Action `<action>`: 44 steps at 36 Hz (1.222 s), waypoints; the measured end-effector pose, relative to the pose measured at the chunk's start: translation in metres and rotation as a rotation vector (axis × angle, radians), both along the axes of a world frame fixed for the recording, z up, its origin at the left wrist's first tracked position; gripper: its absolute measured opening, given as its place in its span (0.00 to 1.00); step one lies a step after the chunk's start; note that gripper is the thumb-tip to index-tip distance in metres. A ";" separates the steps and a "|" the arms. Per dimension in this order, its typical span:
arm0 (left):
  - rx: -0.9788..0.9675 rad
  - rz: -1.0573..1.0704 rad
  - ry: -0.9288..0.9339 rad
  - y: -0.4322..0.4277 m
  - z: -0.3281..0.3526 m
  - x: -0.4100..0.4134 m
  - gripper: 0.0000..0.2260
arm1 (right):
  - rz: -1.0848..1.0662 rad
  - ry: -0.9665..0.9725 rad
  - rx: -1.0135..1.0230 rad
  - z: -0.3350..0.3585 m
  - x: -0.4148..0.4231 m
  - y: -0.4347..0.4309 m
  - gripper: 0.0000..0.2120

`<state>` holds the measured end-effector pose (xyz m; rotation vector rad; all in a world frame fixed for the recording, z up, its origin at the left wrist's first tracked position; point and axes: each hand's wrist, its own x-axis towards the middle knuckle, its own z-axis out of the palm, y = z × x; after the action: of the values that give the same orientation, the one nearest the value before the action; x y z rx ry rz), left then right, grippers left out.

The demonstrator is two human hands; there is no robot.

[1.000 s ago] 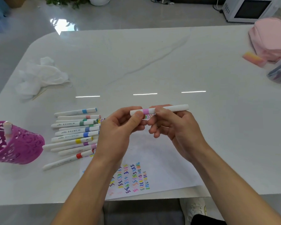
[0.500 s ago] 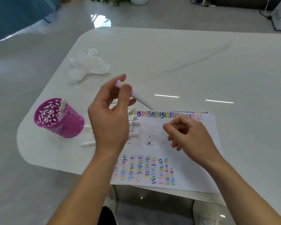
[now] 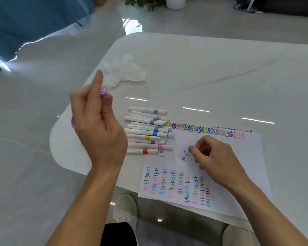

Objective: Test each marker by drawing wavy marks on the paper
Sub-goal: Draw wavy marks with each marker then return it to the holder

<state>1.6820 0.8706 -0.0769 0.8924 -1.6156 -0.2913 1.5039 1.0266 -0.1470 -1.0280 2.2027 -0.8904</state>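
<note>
Paper is lying on the bench under my right hand, its fingers curling loosely, empty. Capped markers are lying crosswise between both hands. My left hand is pinching the pink-ended marker, end-on toward me.

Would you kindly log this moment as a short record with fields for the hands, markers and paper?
left hand: raised, pinches a pink-ended marker
right hand: loosely curled above the paper, holding nothing visible
row of markers: lying side by side on the table, left of the paper
paper: wavy marks in a row along the far edge and in columns nearer the person
tissue: crumpled, beyond the markers
</note>
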 end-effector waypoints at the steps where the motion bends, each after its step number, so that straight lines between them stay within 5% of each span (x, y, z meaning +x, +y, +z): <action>1: -0.003 0.019 0.016 -0.003 -0.001 0.003 0.15 | 0.001 0.002 0.003 0.000 0.000 0.000 0.10; 8: 0.110 0.114 0.033 -0.015 -0.003 0.019 0.16 | 0.004 -0.005 0.026 0.001 0.000 -0.002 0.09; 19: 0.470 0.171 -0.297 -0.022 -0.012 0.031 0.13 | 0.010 -0.019 0.037 0.004 -0.001 -0.002 0.09; 32: 0.490 0.220 -0.375 -0.022 -0.015 0.029 0.11 | 0.031 -0.024 0.039 0.005 -0.002 -0.002 0.08; 44: 0.247 0.123 -0.319 -0.014 -0.005 0.022 0.11 | 0.038 -0.010 0.040 0.005 -0.002 -0.002 0.08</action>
<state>1.7045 0.8565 -0.0819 1.2724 -1.8328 -0.2764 1.5020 1.0248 -0.1420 -1.0406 2.1767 -0.8300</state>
